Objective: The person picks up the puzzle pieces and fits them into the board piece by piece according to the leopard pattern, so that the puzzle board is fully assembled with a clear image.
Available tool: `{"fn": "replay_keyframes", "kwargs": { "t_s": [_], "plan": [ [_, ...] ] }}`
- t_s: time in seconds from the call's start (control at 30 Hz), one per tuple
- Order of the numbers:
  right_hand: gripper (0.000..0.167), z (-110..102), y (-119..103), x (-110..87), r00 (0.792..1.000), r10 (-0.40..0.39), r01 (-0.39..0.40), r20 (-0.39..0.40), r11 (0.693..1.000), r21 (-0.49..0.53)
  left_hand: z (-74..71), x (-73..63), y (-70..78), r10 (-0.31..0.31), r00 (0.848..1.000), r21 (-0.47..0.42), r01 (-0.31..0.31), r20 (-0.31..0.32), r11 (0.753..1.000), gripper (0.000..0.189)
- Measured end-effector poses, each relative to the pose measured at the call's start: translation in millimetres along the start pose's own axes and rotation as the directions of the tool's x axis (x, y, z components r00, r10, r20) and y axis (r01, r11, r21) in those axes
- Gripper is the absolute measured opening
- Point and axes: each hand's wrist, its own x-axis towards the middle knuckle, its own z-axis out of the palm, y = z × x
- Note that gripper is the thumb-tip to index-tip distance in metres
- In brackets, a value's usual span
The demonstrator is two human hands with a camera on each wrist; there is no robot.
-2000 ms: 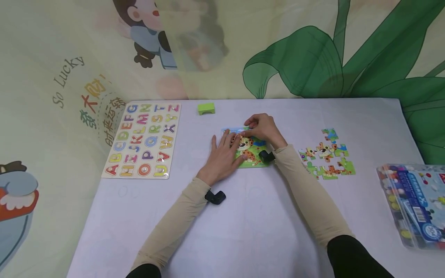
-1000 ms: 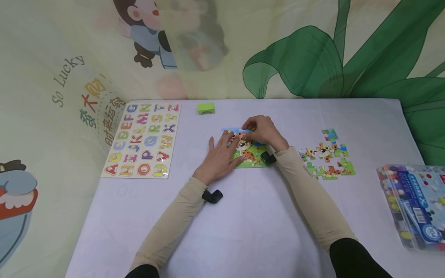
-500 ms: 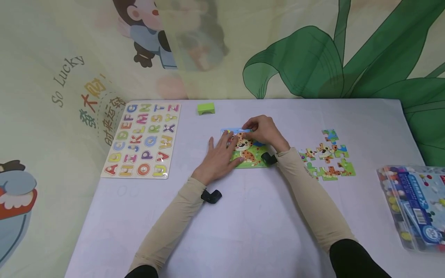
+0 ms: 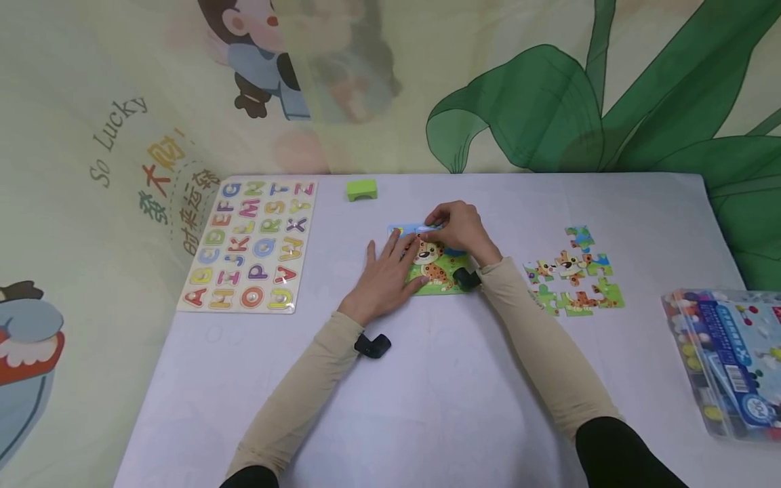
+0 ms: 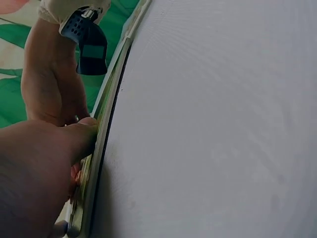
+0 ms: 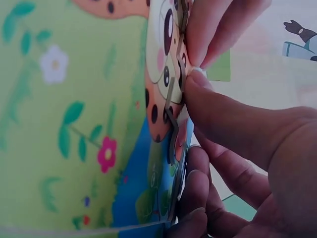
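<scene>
A small picture board (image 4: 448,286) with a spotted cartoon leopard lies mid-table. My left hand (image 4: 383,279) rests on its left part, fingers spread and fairly straight, thumb at the near edge; the left wrist view catches that thumb (image 5: 81,134) along the board's edge. My right hand (image 4: 465,227) is bent over the board's far edge, thumb and fingers pinching a jigsaw piece mostly hidden by them. Close up in the right wrist view, the right thumb (image 6: 223,106) presses by raised jigsaw pieces (image 6: 181,136) with grey cut edges. Loose jigsaw pieces (image 4: 570,266) lie to the right.
An alphabet board (image 4: 250,247) lies at the left. A green block (image 4: 363,190) sits near the table's far edge. At the right edge stands a clear plastic case (image 4: 726,366) with colourful contents. A printed curtain (image 4: 378,149) hangs behind the table.
My left hand has slid slightly left and toward me over two seconds. The right hand has made only small shifts at the board's far edge. Loose pieces stay where they were.
</scene>
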Motion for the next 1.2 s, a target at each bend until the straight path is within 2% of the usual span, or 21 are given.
{"fn": "replay_keyframes", "kwargs": {
  "t_s": [0.33, 0.53, 0.73, 0.87, 1.03, 1.2],
  "plan": [
    [0.028, -0.2, 2.1, 0.1, 1.000, -0.019, 0.019, -0.010, 1.000, -0.003, -2.2, -1.6, 2.5, 0.006, 1.000, -0.010, -0.006, -0.011, 1.000, 0.075],
    [0.036, -17.5, 20.7, -3.6, 0.996, -0.081, 0.079, 0.035, 0.995, 0.060, -0.3, -1.4, 2.9, 0.001, 1.000, -0.026, -0.001, -0.009, 1.000, 0.075],
    [0.034, -58.1, 54.5, -17.9, 1.000, -0.003, 0.004, -0.029, 0.999, 0.034, 0.9, -0.5, 3.0, -0.003, 1.000, -0.047, 0.003, -0.015, 0.999, 0.073],
    [0.039, -89.0, 81.2, -34.7, 0.996, 0.055, -0.056, -0.072, 0.998, -0.012, 1.7, -0.6, 4.3, -0.018, 1.000, -0.061, 0.017, -0.022, 0.998, 0.070],
    [0.049, -122.3, 114.6, -59.3, 0.981, 0.163, -0.168, -0.103, 0.985, -0.045, 5.9, -0.1, 9.0, -0.026, 0.999, -0.041, 0.025, -0.026, 0.999, 0.072],
    [0.059, -145.4, 143.4, -79.7, 0.962, 0.249, -0.258, -0.110, 0.963, -0.077, 9.0, 0.6, 11.9, -0.022, 1.000, -0.028, 0.022, -0.022, 0.999, 0.075]
  ]
}}
